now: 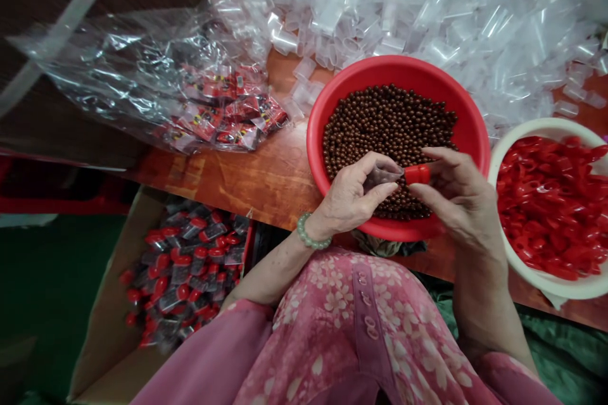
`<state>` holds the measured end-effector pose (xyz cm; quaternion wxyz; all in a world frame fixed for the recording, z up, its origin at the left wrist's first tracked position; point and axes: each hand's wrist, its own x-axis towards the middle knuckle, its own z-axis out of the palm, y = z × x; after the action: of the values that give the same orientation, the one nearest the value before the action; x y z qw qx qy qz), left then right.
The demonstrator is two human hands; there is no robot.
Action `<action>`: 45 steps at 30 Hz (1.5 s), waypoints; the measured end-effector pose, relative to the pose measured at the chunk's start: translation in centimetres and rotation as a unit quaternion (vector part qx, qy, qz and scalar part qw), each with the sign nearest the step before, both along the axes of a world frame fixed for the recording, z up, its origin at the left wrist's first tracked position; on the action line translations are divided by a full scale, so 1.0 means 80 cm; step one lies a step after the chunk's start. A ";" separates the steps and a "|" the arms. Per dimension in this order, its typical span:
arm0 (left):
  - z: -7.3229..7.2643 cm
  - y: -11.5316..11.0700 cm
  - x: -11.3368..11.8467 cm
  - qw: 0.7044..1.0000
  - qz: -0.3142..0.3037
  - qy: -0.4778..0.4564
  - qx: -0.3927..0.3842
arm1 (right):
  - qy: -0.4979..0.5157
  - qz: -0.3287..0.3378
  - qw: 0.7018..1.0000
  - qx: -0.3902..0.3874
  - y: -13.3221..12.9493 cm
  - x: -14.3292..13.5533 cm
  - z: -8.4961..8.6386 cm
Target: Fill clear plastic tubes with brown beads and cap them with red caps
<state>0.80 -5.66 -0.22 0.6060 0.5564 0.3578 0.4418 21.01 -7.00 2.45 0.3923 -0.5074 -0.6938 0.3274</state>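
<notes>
Over a red basin (pixel 476 120) of small shiny brown balls (pixel 389 120), my two hands meet at one small piece. My left hand (pixel 349 199), with a green bead bracelet (pixel 304 234) at its wrist, pinches a clear plastic container (pixel 380 175) between thumb and fingers. A red plastic cap (pixel 417 174) is at the container's right end. The thumb and fingers of my right hand (pixel 468 205) close around this cap. Whether the cap is fully seated cannot be made out. My fingers hide part of the container.
Clear plastic sleeves (pixel 380 0) heap at the back. To the right stands a white basin (pixel 498 164) of red plastic parts (pixel 551 209). A clear bag (pixel 142 69) with red packets (pixel 237 107) lies left. Below it, a cardboard box (pixel 102 323) contains red-capped containers (pixel 183 272).
</notes>
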 end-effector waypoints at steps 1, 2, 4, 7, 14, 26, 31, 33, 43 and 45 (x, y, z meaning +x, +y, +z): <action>0.001 0.000 0.000 1.000 -0.007 0.006 -0.003 | 0.035 -0.028 0.999 0.001 0.004 0.001 0.002; 0.001 0.000 0.000 1.000 -0.014 0.005 -0.008 | 0.064 -0.050 0.997 0.010 0.007 0.001 0.004; 0.001 0.001 0.001 0.999 -0.033 -0.002 -0.014 | 0.093 -0.071 0.993 0.030 0.013 -0.003 0.008; -0.001 0.002 0.001 0.999 -0.045 -0.016 -0.010 | 0.084 -0.065 0.994 0.034 0.016 -0.015 0.009; -0.001 0.004 -0.001 0.999 -0.037 0.035 0.002 | 0.013 0.006 0.997 0.078 0.012 -0.025 0.003; 0.000 0.006 -0.002 0.993 -0.072 0.092 -0.004 | -0.118 0.070 0.986 0.093 0.014 -0.026 0.036; 0.003 0.007 -0.002 0.990 -0.096 0.105 -0.004 | -0.129 0.097 0.984 0.073 0.020 -0.019 0.039; 0.005 0.008 -0.002 0.989 -0.097 0.110 0.004 | -0.116 0.107 0.986 0.055 0.022 -0.013 0.038; 0.002 0.013 -0.001 0.988 -0.123 0.086 -0.026 | -0.176 0.143 0.972 0.052 0.029 -0.012 0.055; 0.002 0.013 -0.001 0.988 -0.117 0.095 -0.029 | -0.173 0.143 0.973 0.053 0.030 -0.011 0.054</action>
<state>0.74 -4.64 -0.07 0.6331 0.6157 0.3587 0.3023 20.10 -4.56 6.78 0.2418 -0.4305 -0.8328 0.2504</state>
